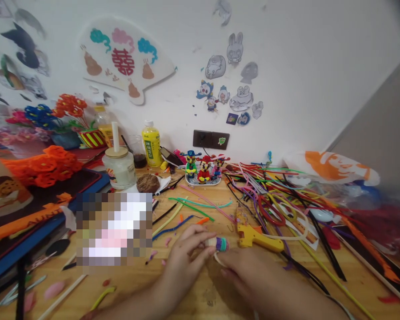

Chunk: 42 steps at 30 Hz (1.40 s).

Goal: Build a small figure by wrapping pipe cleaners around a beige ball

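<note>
Near the front of the wooden table [193, 291], my left hand [185, 258] pinches a small coil of pipe cleaner [222, 243] between thumb and fingers. Cream, purple and teal bands wrap around the coil, and its near end is covered by my fingers. From its underside a cream pipe cleaner [217, 257] runs to my right hand [250, 273], whose closed fingers grip it. Just beyond the right hand lies a yellow glue gun [258, 239], its cord trailing to the right.
Loose pipe cleaners and red-handled scissors [268, 214] are heaped at right. Several small figures [204, 171] stand on a tray at the back. A yellow bottle [151, 144], a glass jar [120, 171] and pipe-cleaner flowers [46, 164] stand left. A pixelated patch hides part of the table.
</note>
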Available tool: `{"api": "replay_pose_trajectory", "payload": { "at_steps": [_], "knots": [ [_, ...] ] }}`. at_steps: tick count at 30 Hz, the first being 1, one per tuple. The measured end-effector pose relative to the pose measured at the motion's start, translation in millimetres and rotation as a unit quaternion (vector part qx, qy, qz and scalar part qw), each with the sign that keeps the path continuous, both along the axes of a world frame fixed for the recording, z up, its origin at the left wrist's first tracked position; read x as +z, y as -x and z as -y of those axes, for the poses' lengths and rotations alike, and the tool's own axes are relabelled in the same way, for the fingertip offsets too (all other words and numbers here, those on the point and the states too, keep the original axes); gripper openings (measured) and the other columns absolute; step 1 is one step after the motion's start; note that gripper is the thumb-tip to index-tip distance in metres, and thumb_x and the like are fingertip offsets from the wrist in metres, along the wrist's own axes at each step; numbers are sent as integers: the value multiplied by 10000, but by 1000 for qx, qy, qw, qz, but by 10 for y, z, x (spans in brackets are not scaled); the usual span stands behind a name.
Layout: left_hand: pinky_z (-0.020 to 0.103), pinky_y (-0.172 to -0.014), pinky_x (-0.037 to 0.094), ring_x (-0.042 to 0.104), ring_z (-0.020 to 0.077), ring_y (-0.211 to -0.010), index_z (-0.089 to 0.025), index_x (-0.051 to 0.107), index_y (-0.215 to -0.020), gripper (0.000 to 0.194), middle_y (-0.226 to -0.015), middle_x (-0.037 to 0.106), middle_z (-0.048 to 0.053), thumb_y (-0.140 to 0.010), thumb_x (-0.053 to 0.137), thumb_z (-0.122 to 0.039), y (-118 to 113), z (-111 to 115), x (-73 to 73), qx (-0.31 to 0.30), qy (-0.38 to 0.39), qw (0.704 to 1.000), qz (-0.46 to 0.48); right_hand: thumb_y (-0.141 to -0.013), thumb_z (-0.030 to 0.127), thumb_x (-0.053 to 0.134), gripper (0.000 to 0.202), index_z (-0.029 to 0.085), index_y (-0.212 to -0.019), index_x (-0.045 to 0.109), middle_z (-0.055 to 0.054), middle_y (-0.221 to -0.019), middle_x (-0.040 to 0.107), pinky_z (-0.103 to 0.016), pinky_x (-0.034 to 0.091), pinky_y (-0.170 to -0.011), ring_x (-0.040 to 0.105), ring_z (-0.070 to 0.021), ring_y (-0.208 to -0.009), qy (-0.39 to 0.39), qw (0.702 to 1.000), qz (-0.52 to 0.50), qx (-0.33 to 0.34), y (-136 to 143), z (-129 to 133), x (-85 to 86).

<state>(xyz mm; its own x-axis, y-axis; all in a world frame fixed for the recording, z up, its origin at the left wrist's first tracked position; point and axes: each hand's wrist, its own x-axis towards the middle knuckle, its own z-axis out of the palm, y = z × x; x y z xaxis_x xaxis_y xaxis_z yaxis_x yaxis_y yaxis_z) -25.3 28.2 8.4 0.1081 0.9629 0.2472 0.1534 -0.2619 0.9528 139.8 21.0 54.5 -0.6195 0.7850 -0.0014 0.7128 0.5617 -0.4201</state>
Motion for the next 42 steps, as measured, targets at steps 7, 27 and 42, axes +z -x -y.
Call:
{"api": "replay_pose_trajectory", "payload": {
  "at_steps": [7,27,42],
  "knots": [
    [281,-710,462,562,197,-821,-203,694,-866,161,-865,562,69,-736,600,-219,-24,55,16,-63,9,998,-1,-790,196,503,182,177,-649,616,1,-591,608,-209,362,-518,527,-125,-551,52,992,-114,-36,-76,-180,177],
    [237,-625,431,568,111,-611,-131,668,-730,238,-683,657,25,-590,748,-306,-86,-2,-37,-50,299,886,351,-803,169,510,139,185,-755,639,-26,-697,675,-237,392,-591,573,-152,-632,-111,986,12,121,37,-124,42],
    [213,-498,394,519,80,-478,-128,649,-692,312,-579,648,-5,-536,761,-373,-107,-15,-49,-134,264,929,223,-761,254,553,170,140,-648,610,24,-549,551,-187,340,-478,479,-99,-507,121,965,-227,-45,-65,-398,-81]
  ]
}}
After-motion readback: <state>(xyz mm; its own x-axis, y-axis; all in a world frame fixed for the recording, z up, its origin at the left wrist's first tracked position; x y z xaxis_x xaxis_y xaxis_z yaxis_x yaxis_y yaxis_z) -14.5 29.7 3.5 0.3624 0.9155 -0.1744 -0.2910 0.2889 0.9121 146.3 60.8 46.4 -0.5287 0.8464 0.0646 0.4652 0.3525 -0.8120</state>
